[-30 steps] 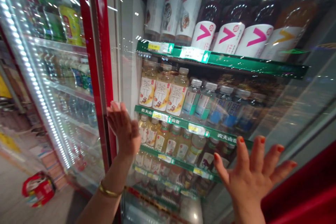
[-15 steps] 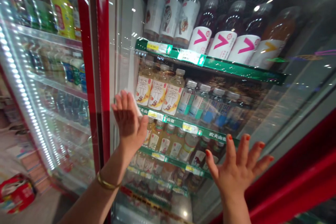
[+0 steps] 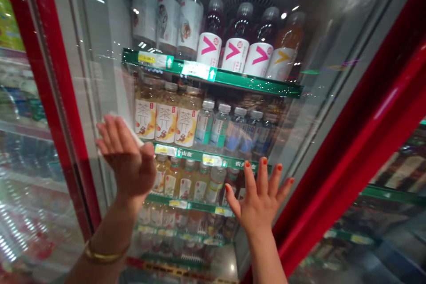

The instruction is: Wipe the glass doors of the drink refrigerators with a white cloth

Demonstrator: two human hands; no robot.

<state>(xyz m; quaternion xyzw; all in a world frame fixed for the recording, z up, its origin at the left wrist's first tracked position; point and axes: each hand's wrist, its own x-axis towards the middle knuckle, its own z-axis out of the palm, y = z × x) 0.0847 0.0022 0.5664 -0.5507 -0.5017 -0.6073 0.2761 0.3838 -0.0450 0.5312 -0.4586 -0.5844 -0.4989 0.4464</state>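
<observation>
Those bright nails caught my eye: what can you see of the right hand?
The right hand is bare, its back toward the camera, thumb and fingers fanned out, nails orange-red. It visibly holds nothing. It is held up before the glass, with bottle shelves behind and a red frame to its right; whether it touches the glass cannot be told.

- The door frame: glossy red.
- Shelf strips: green, with white arrows.
- Three dark purple drink bottles: white labels with pink V.
- Tea bottles: white-and-yellow labels, black characters.
- Bracelet: gold.
- Nails of the right hand: orange-red.
- Thin sheet behind the left hand: white.
</observation>
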